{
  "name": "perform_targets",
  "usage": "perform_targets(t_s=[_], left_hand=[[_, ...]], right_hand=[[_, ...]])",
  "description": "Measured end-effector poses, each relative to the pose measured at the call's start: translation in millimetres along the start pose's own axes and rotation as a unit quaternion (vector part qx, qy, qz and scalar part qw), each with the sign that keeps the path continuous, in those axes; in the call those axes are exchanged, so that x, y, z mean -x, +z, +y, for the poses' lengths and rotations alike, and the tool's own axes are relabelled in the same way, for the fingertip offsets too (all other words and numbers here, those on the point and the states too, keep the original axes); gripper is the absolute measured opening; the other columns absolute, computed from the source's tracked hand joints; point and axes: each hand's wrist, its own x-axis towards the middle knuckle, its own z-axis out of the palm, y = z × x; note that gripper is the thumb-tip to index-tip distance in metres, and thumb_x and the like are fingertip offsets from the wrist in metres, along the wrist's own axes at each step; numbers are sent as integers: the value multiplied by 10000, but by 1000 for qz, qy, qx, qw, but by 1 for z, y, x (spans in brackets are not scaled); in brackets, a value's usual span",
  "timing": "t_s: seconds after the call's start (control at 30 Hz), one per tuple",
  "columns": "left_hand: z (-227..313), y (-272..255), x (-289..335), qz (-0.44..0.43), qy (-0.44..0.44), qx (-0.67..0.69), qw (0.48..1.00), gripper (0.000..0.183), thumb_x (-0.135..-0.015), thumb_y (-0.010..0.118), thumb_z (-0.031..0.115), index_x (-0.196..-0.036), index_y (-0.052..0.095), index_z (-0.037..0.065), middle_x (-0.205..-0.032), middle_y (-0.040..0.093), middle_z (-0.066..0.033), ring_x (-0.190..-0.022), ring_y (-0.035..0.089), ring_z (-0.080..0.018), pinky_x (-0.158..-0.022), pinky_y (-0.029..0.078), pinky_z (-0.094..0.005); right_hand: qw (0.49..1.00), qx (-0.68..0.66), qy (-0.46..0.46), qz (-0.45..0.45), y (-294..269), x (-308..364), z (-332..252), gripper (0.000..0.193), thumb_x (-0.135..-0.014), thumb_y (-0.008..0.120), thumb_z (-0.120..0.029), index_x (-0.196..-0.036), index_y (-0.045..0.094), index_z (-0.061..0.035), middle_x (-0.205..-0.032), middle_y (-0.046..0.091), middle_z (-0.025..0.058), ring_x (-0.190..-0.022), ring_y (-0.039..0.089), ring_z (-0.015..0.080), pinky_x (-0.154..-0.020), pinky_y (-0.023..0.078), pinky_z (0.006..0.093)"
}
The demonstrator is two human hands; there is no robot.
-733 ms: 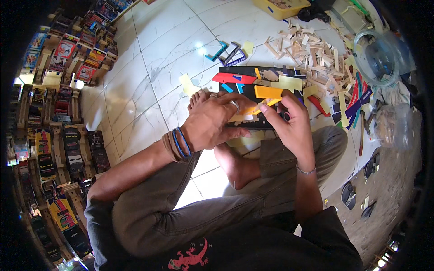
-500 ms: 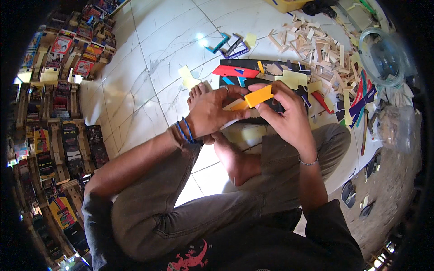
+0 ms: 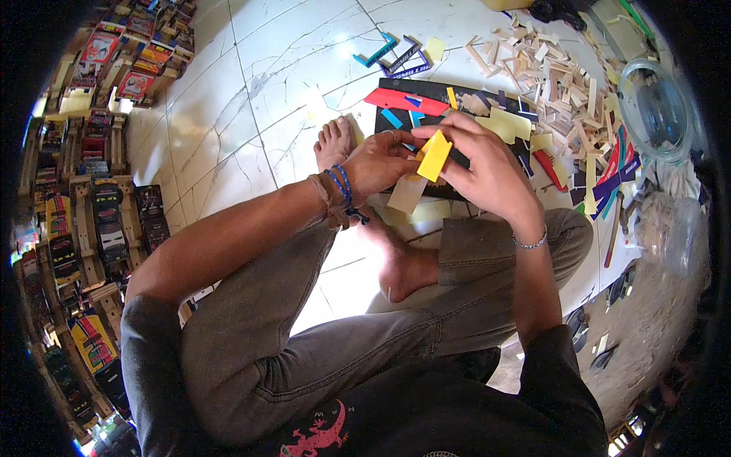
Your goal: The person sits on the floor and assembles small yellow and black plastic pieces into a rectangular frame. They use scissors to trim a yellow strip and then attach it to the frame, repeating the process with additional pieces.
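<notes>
Between my two hands is a small folded bright yellow piece (image 3: 435, 155), with flat faces and a sharp edge. My right hand (image 3: 491, 164) pinches it from the right, thumb below and fingers above. From the left, the closed fingers of my left hand (image 3: 378, 164) meet its upper left side. A pale translucent strip (image 3: 407, 194) hangs under the left fingertips; whether it is joined to the yellow piece I cannot tell. Beneath both hands lies a black board (image 3: 392, 95) bearing a long red strip (image 3: 407, 100) and small blue and yellow scraps.
A heap of thin wooden pieces (image 3: 560, 87) spreads at the far right. Beside it are a coiled clear tube (image 3: 659, 110), coloured strips (image 3: 609, 179) and a hammer (image 3: 614, 228). Angled coloured frames (image 3: 400, 57) lie beyond the board. Wooden racks of printed packs (image 3: 84, 206) line the left.
The yellow piece has turned steeper and now shows a fold. The pale strip has come into view below it. My left hand has shifted slightly right.
</notes>
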Motion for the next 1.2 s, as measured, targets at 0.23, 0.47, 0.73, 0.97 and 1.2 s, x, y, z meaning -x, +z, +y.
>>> perform_targets(t_s=[0.23, 0.47, 0.73, 0.97, 1.2], left_hand=[[-5, 4, -24, -22, 58, -73, 995, 459, -829, 807, 274, -1185, 661, 23, -989, 739, -120, -917, 702, -165, -799, 566, -311], [-7, 7, -23, 143, 273, -401, 862, 397, -837, 762, 311, -1155, 696, 82, -1047, 706, -168, -1026, 669, -319, -942, 505, -429], [7, -2, -33, 86, 233, -354, 902, 268, -839, 757, 253, -1033, 698, 78, -954, 684, -152, -943, 666, -341, -838, 523, -445], [2, -6, -35, 76, 292, -372, 877, 221, -829, 760, 204, -968, 671, 56, -909, 693, -132, -930, 668, -324, -842, 523, -428], [-2, 1, -36, 81, 264, -385, 880, 248, -805, 763, 185, -985, 674, 40, -998, 690, -146, -994, 649, -336, -914, 503, -447]], right_hand=[[999, 26, 39, 4, 0, -4, 18, 324, -848, 707, -147, -1170, 704, -107, -1112, 663, 135, -1038, 655, 344, -904, 524, 415], [998, 46, 50, 5, 1, 0, 46, 340, -862, 698, -149, -1197, 692, -90, -1139, 674, 136, -1034, 657, 356, -905, 523, 416], [983, -37, 180, 22, -44, 20, 57, 393, -917, 716, -209, -1285, 651, -88, -1060, 740, 79, -979, 696, 194, -833, 518, 344], [972, 138, 155, 109, -37, 64, 74, 205, -925, 709, -216, -1029, 687, -41, -932, 721, 142, -834, 693, 305, -766, 527, 382], [944, 121, 241, 193, -36, 98, 81, 167, -943, 685, -185, -1016, 687, -34, -933, 717, 141, -854, 698, 299, -760, 529, 381]])
